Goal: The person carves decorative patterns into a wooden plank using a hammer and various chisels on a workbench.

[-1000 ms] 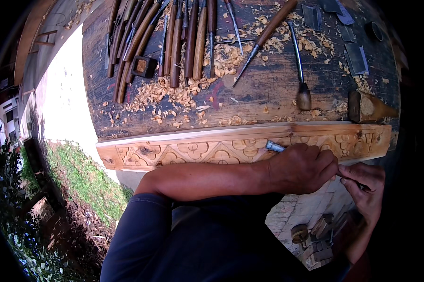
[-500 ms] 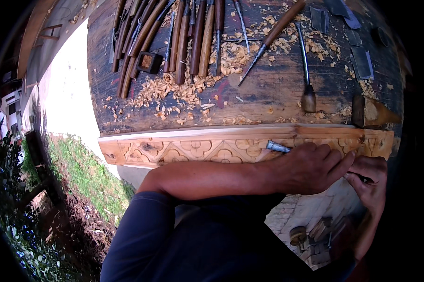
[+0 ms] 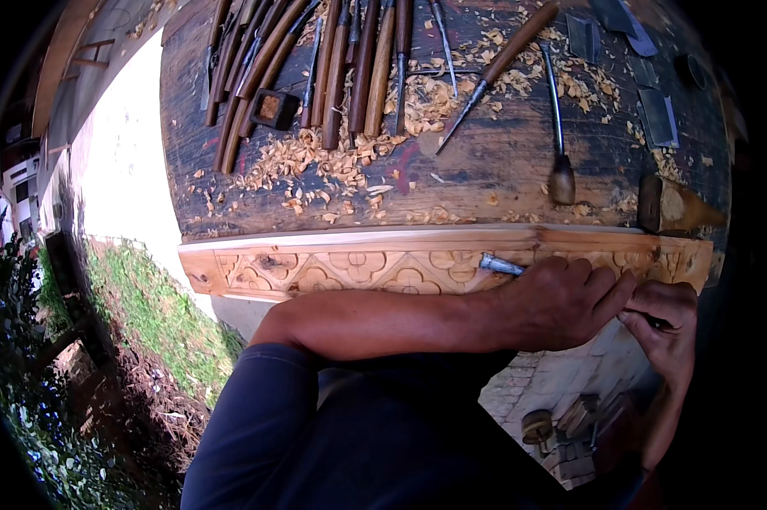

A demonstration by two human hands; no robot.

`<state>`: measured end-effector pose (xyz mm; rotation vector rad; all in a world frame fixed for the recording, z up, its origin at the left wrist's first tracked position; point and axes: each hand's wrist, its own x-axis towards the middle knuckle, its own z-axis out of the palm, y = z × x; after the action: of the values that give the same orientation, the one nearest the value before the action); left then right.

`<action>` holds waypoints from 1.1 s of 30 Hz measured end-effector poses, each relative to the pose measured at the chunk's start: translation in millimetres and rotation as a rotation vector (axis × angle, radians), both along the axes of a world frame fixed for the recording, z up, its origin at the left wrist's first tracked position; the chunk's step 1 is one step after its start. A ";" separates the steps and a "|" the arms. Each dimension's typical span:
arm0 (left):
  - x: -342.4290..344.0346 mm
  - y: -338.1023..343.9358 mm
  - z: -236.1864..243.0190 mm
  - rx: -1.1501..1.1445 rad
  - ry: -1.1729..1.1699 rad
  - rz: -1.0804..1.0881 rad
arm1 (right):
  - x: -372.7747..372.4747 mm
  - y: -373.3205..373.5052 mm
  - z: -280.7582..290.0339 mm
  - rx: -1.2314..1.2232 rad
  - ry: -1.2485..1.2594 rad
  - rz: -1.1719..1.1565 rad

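Pale carved wooden strip with flower motifs (image 3: 358, 268) lies along the near edge of the dark plank bench (image 3: 485, 170) – unclamped as far as I can see. Left hand (image 3: 562, 302) fisted round a steel-tipped chisel (image 3: 500, 264), right hand (image 3: 668, 319) pinching its handle end. Risks – the chisel skids and gouges a petal, or the strip shifts under the push

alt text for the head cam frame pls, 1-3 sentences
Both hands grip a chisel against a pale carved wooden strip with flower patterns: the left hand wraps the shaft and the right hand holds its far end. Behind the strip, a dark workbench holds a row of wooden-handled carving tools, wood shavings and a mallet.
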<state>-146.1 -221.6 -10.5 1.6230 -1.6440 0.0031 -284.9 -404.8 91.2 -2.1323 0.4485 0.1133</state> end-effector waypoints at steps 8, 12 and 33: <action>1.5 2.7 1.6 0.039 0.015 0.056 | 13.8 -0.7 -4.1 -0.007 -0.008 0.051; 0.7 3.5 0.8 0.014 -0.009 0.084 | 14.1 -1.9 -6.5 -0.006 -0.040 0.067; -4.7 10.9 -1.4 -0.180 -0.155 -0.115 | -35.2 33.2 9.7 -0.051 -0.072 -0.053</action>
<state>-150.8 -210.7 -11.9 1.4206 -1.7977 0.2172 -320.1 -371.6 100.9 -2.1647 0.4698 -0.0057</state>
